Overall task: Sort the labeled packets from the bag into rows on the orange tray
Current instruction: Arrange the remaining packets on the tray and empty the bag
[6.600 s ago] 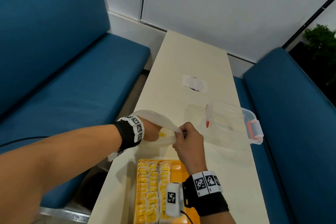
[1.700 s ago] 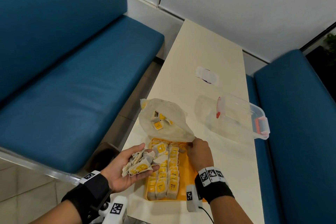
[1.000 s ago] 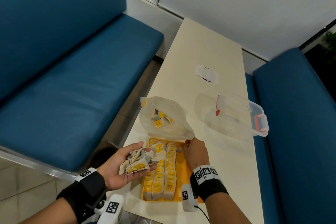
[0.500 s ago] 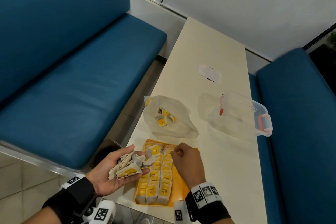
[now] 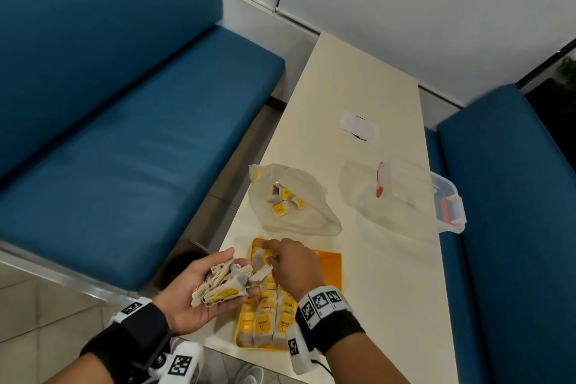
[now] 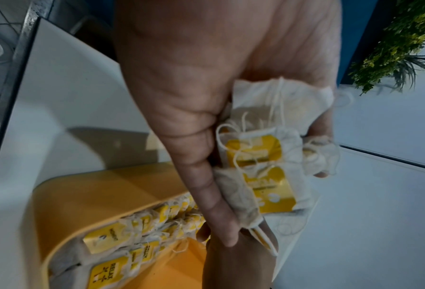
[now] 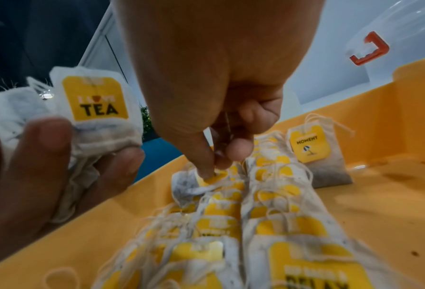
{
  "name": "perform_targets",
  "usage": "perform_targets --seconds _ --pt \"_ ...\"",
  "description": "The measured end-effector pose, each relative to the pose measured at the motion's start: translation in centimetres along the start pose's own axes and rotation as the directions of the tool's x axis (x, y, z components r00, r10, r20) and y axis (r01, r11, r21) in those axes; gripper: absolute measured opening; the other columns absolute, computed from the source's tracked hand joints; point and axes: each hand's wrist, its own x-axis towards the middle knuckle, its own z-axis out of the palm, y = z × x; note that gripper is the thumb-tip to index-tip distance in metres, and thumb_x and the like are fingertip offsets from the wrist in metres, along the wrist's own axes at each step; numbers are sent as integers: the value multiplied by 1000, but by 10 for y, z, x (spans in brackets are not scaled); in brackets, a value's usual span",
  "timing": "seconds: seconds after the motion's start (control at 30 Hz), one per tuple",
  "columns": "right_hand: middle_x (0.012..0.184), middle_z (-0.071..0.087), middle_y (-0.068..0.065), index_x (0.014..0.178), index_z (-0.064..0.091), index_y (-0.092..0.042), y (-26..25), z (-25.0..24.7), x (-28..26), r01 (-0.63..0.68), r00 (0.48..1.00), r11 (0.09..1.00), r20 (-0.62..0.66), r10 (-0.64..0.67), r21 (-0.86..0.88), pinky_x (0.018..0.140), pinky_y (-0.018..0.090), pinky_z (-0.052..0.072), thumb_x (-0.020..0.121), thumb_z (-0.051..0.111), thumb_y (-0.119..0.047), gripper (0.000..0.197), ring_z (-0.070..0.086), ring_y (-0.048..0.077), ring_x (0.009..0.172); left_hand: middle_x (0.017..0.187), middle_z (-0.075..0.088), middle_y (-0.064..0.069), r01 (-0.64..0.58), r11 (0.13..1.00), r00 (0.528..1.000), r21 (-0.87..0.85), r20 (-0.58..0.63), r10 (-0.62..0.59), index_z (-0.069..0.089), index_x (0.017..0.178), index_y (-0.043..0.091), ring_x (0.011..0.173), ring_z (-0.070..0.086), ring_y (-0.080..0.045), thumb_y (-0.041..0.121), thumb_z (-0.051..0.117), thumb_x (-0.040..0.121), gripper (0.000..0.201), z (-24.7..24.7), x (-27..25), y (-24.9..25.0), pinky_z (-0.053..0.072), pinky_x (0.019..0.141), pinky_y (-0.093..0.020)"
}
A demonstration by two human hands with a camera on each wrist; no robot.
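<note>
A bunch of packets (image 5: pixel 225 285) is cupped in the left hand (image 5: pixel 199 293), fingers curled under it, just left of the orange tray (image 5: pixel 328 268). One packet (image 7: pixel 201 180) at the tray's far-left row end is pinched by the right hand (image 5: pixel 291 262) — thumb and fingertips closed on its yellow tag. Beyond the tray lies the bag (image 5: pixel 293 199), packets inside; right of the bag, a clear container (image 5: pixel 417 193).

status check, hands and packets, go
Left hand holds a bunch of packets. Right hand pinches one packet over orange tray. Nothing blocking.
</note>
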Motion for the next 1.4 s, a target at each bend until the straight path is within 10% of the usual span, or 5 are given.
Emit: perform_targets --seconds 0.23,0.63,0.87,1.13,1.4 --pt "107 62 7 112 63 -22 -9 -5 -3 40 999 997 26 -39 -62 65 32 36 89 52 -12 27 62 32 97 129 62 -32 3 1000 1000 -22 5 -3 72 114 -1 100 71 -46 27 100 55 71 2 -2 0 62 74 -48" --pt "88 61 2 91 49 -20 30 -23 -28 -45 992 966 -104 73 253 69 37 46 93 57 -23 9 56 21 82 138 57 -32 9 997 1000 -76 -17 -10 72 113 0 101 71 -46 36 68 89 44 0 0 1 62 72 -48" --pt "91 63 -8 109 59 -26 61 -17 -48 -174 963 893 -117 242 415 61 10 37 89 60 -10 26 58 12 80 136 58 -32 9 997 999 -73 -37 -11 74 108 -1 98 71 -47 35 69 86 42 4 0 1 62 71 -49" --pt "89 70 3 91 68 -21 76 -15 -44 -275 952 916 -52 303 293 53 9 30 91 61 -11 12 59 14 80 135 59 -33 1 998 999 -55 -42 -3 77 103 -2 100 71 -46 35 67 87 41 11 1 0 61 73 -48" --pt "111 72 -3 111 76 -24 74 -13 -27 -327 945 894 125 303 305 79 18 43 82 77 -20 30 65 15 103 134 59 -33 1 999 999 -50 -35 -3 76 105 -2 101 71 -47 35 67 87 42 12 1 1 61 74 -49"
